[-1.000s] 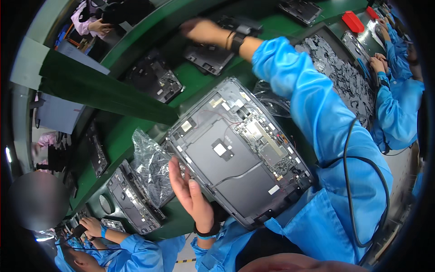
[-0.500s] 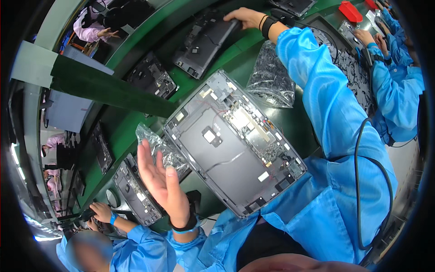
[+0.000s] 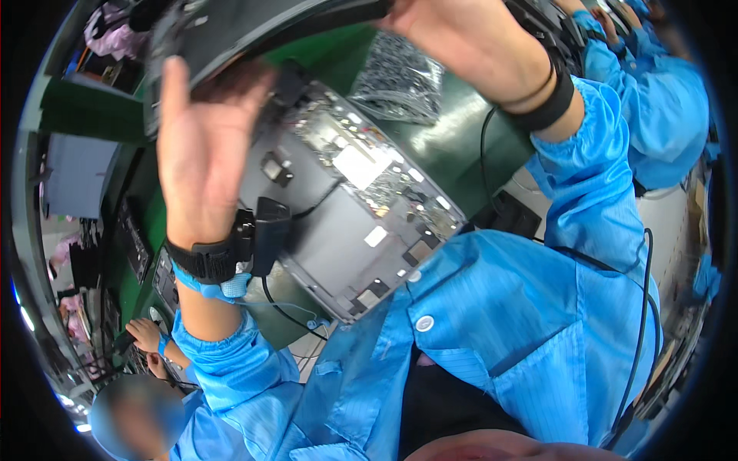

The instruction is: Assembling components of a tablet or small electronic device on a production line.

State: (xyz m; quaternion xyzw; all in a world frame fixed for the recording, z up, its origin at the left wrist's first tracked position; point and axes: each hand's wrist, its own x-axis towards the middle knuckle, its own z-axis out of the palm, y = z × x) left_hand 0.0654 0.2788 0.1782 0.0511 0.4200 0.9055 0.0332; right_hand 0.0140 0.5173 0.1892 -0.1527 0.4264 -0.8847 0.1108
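A dark laptop base [image 3: 238,34] is raised over the far side of the bench, tilted and partly cut off by the upper rim. My left hand [image 3: 201,157] supports its left part, thumb up at the near edge and blurred fingers beneath. At its right end my right hand [image 3: 469,46] grips the corner; those fingertips are cut off or hidden. Below and nearer to me lies another laptop base [image 3: 338,223], its circuit board and grey battery area exposed. My left wrist, with a black strap and small black box [image 3: 270,227], covers part of it.
A clear bag of dark small parts [image 3: 396,77] lies on the green bench [image 3: 453,146]. Cables [image 3: 288,307] hang by my wrists. Further laptop parts [image 3: 132,238] stand along the left. Co-workers in blue sleeves sit at the left [image 3: 181,419] and right [image 3: 661,138].
My right hand has brought the raised laptop base nearer from the far bench. My left hand has moved up and forward to its left part. The lower laptop base has shifted slightly left.
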